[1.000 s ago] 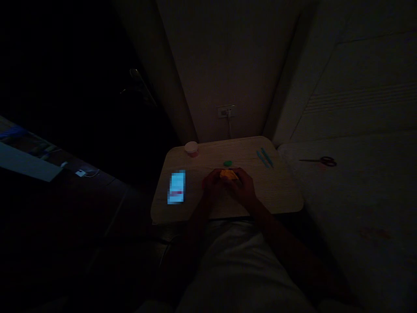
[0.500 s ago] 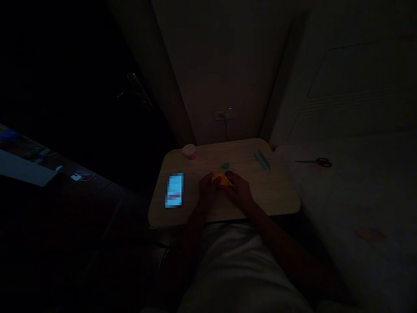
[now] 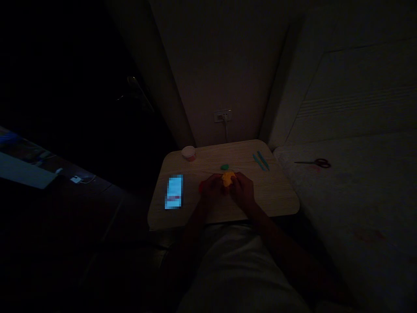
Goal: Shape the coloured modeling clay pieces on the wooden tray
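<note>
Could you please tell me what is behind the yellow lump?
Just beyond the yellow lump, a green piece shows on the table; anything directly behind the lump is covered.

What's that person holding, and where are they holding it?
A yellow-orange lump: the right hand grips its right side. Too dark to tell whether the left hand grips it.

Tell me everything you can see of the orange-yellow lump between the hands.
The orange-yellow lump is small and irregular, its surface uneven, with no separate parts visible. It looks like modelling clay, though dim light leaves that uncertain. It is over the table, on the near side of the green lump; whether it rests there cannot be told. The right-hand grip holds it, a digit across its right part; the left-hand grip is close at its left, contact unclear.
</note>
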`<state>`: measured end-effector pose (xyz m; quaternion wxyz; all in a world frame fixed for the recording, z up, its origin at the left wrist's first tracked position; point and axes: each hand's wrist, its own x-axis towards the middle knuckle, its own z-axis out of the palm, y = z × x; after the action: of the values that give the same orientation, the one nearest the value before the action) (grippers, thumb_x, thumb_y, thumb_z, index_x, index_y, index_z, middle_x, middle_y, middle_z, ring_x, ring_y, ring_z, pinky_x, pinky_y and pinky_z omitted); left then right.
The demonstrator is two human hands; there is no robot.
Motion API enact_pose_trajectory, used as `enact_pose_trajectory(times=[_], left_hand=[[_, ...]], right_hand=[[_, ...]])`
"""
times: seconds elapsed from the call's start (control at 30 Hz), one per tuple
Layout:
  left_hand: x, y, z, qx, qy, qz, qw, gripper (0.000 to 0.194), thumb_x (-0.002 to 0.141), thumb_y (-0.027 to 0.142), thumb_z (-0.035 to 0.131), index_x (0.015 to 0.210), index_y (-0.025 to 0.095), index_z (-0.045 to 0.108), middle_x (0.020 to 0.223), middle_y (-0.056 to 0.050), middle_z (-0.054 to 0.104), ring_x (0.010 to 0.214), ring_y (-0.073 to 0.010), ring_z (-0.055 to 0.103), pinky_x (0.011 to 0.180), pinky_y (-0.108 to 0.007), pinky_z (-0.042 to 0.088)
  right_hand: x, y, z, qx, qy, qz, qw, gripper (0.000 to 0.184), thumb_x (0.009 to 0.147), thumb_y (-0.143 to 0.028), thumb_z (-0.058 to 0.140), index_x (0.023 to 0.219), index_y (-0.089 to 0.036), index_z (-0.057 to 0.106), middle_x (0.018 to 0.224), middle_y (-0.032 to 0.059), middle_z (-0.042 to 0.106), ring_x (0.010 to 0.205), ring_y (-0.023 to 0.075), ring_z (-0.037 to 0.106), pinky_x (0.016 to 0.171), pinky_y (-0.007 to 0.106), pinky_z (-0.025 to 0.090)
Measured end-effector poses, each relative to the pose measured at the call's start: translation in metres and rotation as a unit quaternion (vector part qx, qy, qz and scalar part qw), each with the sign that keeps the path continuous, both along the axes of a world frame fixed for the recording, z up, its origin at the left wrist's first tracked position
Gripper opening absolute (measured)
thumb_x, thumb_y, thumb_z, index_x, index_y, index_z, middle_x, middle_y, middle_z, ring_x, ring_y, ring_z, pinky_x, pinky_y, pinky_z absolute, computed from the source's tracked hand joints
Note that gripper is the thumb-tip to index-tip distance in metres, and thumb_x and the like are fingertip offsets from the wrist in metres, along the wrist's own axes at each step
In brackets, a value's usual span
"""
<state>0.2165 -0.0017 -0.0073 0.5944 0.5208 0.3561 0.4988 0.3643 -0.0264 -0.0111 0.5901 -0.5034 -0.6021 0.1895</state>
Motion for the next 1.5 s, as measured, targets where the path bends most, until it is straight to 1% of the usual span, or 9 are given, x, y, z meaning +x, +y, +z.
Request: enact_pose_trajectory(times=[0.1,0.23,0.53,0.63,0.8,1.13,1.33,1.43,1.5], left_hand=[[0.0,0.002,-0.001,0.009,0.001,0.014,1.0,0.059,0.072,0.061,0.079,0.108,0.017,0.064,0.085,-0.006,0.074,0.065,-0.0165,0.067,0.058,-0.026,0.052],[-0.001,0.006,-0.001,0.037,0.012,0.036,0.999,0.054,0.064,0.05,0.087,0.102,0.017,0.067,0.099,-0.009,0.076,0.089,-0.0211,0.071,0.077,-0.029,0.056],[0.001,0.001,0.003,0.038,0.015,0.068,0.997,0.044,0.066,0.039,0.085,0.102,0.018,0.071,0.105,-0.008,0.076,0.096,-0.0227,0.07,0.088,-0.034,0.055],[-0.001,0.001,0.004,0.043,0.042,0.091,0.994,0.032,0.068,0.039,0.082,0.091,0.018,0.071,0.09,-0.005,0.074,0.084,-0.0199,0.068,0.079,-0.031,0.054],[-0.003,0.005,0.001,0.065,0.098,0.1,0.988,0.022,0.072,0.036,0.077,0.07,0.017,0.066,0.07,0.001,0.064,0.067,-0.0145,0.058,0.065,-0.025,0.048],[-0.001,0.001,0.007,0.028,0.148,0.105,0.983,0.033,0.08,0.046,0.071,0.065,0.017,0.066,0.059,0.002,0.061,0.055,-0.0119,0.052,0.051,-0.022,0.041],[0.001,0.002,0.003,0.039,0.045,0.064,0.996,0.038,0.079,0.053,0.074,0.087,0.016,0.068,0.07,-0.003,0.069,0.063,-0.0163,0.064,0.061,-0.027,0.052],[0.002,0.004,-0.003,0.037,0.008,0.02,0.999,0.057,0.069,0.043,0.086,0.116,0.018,0.064,0.096,-0.008,0.076,0.079,-0.02,0.072,0.073,-0.031,0.057],[0.003,0.005,-0.006,0.045,0.011,0.024,0.999,0.06,0.067,0.036,0.088,0.119,0.019,0.063,0.112,-0.011,0.074,0.091,-0.0221,0.073,0.08,-0.033,0.058]], right_hand=[[-0.001,0.001,0.0,0.019,-0.025,0.027,0.999,0.035,0.103,-0.038,0.042,0.1,-0.02,0.072,0.09,0.0091,0.07,0.084,0.0233,0.064,0.078,0.036,0.052],[-0.003,0.002,0.001,0.037,-0.044,0.076,0.995,0.04,0.104,-0.034,0.037,0.131,-0.021,0.064,0.106,0.0125,0.068,0.097,0.0256,0.064,0.087,0.041,0.053],[-0.004,-0.004,0.003,0.076,-0.092,0.131,0.984,0.061,0.097,-0.037,0.048,0.156,-0.023,0.039,0.127,0.0161,0.06,0.115,0.0307,0.058,0.1,0.05,0.05],[-0.004,-0.003,0.004,0.062,-0.09,0.129,0.986,0.057,0.095,-0.041,0.057,0.149,-0.023,0.05,0.127,0.016,0.063,0.116,0.0303,0.059,0.101,0.049,0.051],[-0.002,0.002,-0.003,0.034,-0.024,0.062,0.997,0.028,0.093,-0.043,0.064,0.112,-0.025,0.074,0.11,0.0112,0.074,0.103,0.0271,0.069,0.092,0.044,0.056],[-0.004,0.001,-0.002,-0.017,0.044,0.038,0.998,0.027,0.09,-0.043,0.067,0.076,-0.022,0.076,0.077,0.0046,0.074,0.07,0.0205,0.068,0.067,0.032,0.055],[-0.003,0.006,-0.008,-0.029,0.083,0.015,0.996,0.033,0.098,-0.043,0.052,0.104,-0.02,0.075,0.098,0.0093,0.076,0.088,0.024,0.07,0.08,0.037,0.057],[-0.002,0.007,-0.008,-0.036,0.1,0.014,0.994,0.043,0.1,-0.044,0.048,0.133,-0.021,0.065,0.111,0.0109,0.075,0.096,0.0249,0.071,0.083,0.038,0.058],[-0.001,0.007,-0.007,-0.03,0.096,0.026,0.995,0.047,0.1,-0.045,0.049,0.14,-0.023,0.06,0.119,0.0112,0.074,0.103,0.0252,0.071,0.087,0.039,0.058]])
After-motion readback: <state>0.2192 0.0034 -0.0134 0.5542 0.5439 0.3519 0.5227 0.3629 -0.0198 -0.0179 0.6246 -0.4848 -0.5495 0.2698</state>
